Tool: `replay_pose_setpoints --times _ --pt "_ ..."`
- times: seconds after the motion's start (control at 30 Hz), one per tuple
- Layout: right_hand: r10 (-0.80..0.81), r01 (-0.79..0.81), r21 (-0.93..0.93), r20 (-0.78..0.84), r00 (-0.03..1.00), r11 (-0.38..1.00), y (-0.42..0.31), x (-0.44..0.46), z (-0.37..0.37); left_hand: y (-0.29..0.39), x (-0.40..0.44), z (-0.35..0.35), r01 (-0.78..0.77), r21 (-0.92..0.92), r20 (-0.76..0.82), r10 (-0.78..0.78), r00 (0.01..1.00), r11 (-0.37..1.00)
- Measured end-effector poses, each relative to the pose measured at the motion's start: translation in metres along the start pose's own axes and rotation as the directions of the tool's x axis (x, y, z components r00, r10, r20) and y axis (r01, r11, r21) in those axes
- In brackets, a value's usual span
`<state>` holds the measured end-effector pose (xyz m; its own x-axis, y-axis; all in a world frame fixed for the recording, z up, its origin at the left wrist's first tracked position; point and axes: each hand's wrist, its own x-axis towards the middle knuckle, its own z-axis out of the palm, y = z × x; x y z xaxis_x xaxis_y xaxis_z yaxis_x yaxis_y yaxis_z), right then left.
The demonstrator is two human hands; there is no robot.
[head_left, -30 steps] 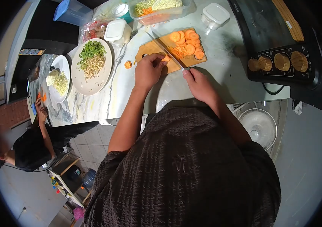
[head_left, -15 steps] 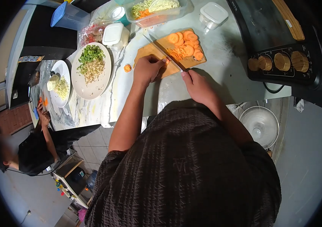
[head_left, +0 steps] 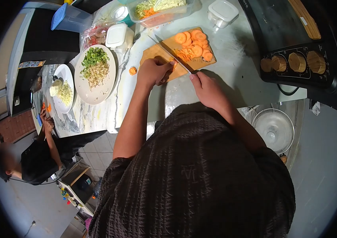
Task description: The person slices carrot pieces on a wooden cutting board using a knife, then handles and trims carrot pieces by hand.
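Note:
On the wooden cutting board (head_left: 152, 53), my right hand (head_left: 206, 88) is closed round the handle of a knife (head_left: 171, 52), whose blade points away to the upper left. My left hand (head_left: 153, 74) has its fingers closed on a small piece of carrot (head_left: 174, 64) right beside the blade, mostly hidden by the fingers. Beyond the knife lie several round carrot slices (head_left: 198, 36), with thin carrot strips (head_left: 184, 53) next to them. A carrot end (head_left: 132, 71) sits on the counter to the left of the board.
Left stands an oval plate (head_left: 97, 96) of greens and sprouts, then another plate (head_left: 62, 106). A plastic container (head_left: 158, 22) of shredded vegetables and lidded tubs (head_left: 117, 36) are behind. An oven (head_left: 295, 59) is at right, a strainer basket (head_left: 272, 131) below it. A co-worker (head_left: 37, 160) works at far left.
The view has shifted very slightly. Both hands keep nearly the same place on the knife and the carrot piece.

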<state>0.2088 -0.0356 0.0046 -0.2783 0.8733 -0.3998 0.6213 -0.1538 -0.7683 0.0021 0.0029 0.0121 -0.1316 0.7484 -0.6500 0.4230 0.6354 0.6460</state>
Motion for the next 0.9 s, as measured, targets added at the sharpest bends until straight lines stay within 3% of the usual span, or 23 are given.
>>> replay_pose_setpoints --times 0.07,0.1,0.17,0.2,0.27,0.37,0.5,0.57,0.67,0.9 --pt "0.001 -0.001 0.001 -0.003 1.000 1.000 0.000 0.000 -0.001 0.000 -0.003 -0.001 -0.045 0.209 -0.052 0.057 0.997 0.977" --pt "0.002 -0.002 0.004 -0.005 1.000 1.000 0.001 0.000 -0.001 -0.001 -0.004 0.000 -0.046 0.210 -0.050 0.058 0.997 0.977" --pt "-0.004 0.004 0.007 -0.002 1.000 1.000 0.003 0.001 0.000 -0.007 -0.007 0.003 -0.213 0.388 -0.112 0.276 0.955 0.897" --pt "-0.013 0.013 0.009 0.001 1.000 1.000 0.003 0.001 0.000 -0.009 -0.007 0.004 -0.210 0.388 -0.115 0.274 0.955 0.897" --pt "-0.008 0.007 0.010 0.006 1.000 1.000 0.003 0.002 0.000 -0.011 -0.005 0.005 -0.260 0.219 -0.124 0.291 0.949 0.941" --pt "0.000 0.000 0.007 0.007 1.000 1.000 0.002 0.001 -0.001 -0.019 0.001 0.002 -0.316 0.171 -0.108 0.336 0.936 0.933" --pt "-0.022 0.022 0.016 -0.007 1.000 1.000 0.004 0.002 0.001 -0.010 -0.006 0.003 -0.309 0.240 -0.143 0.348 0.926 0.920" --pt "-0.012 0.012 0.013 0.008 1.000 1.000 0.004 0.002 0.000 -0.008 -0.006 0.007 -0.177 0.197 -0.250 0.224 0.942 0.964" --pt "-0.009 0.009 0.004 0.019 1.000 1.000 0.003 0.002 -0.002 -0.011 -0.002 0.009 -0.109 0.110 -0.200 0.129 0.971 0.988" --pt "-0.010 0.010 0.014 0.023 1.000 1.000 0.004 0.002 -0.002 -0.015 0.003 0.013 -0.112 0.004 -0.179 0.111 0.978 0.994"
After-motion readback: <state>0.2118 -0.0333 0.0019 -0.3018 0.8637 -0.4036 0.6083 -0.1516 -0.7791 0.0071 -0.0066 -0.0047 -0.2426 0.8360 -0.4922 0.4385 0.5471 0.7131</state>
